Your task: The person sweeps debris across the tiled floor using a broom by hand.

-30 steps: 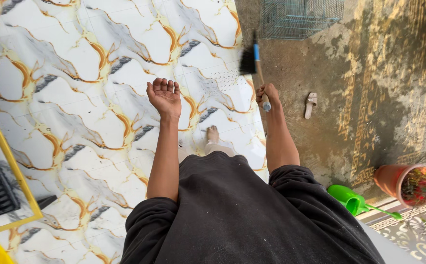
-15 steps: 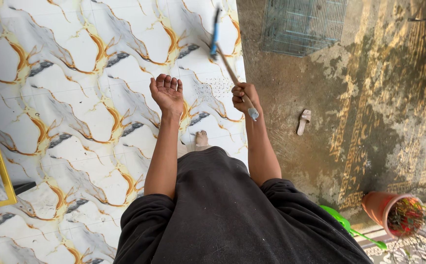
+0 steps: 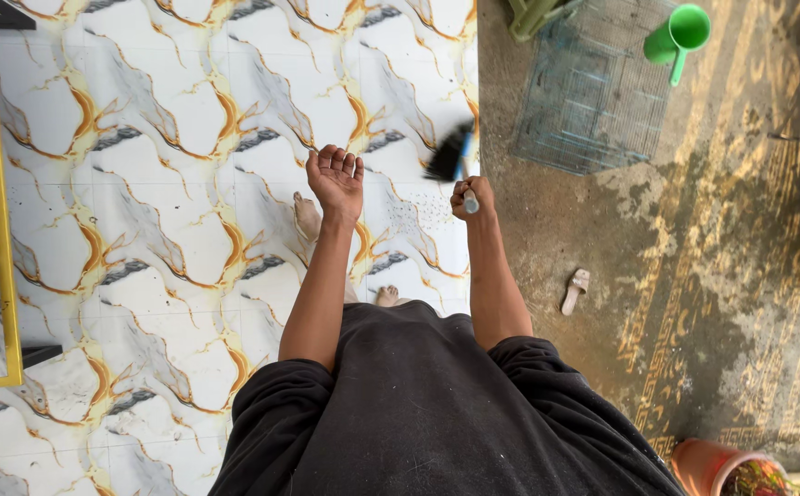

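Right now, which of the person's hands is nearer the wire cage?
Right. The right hand, gripping the brush, is just left of the cage; the open left hand is farther left.

No packages, labels, signs or screens in view.
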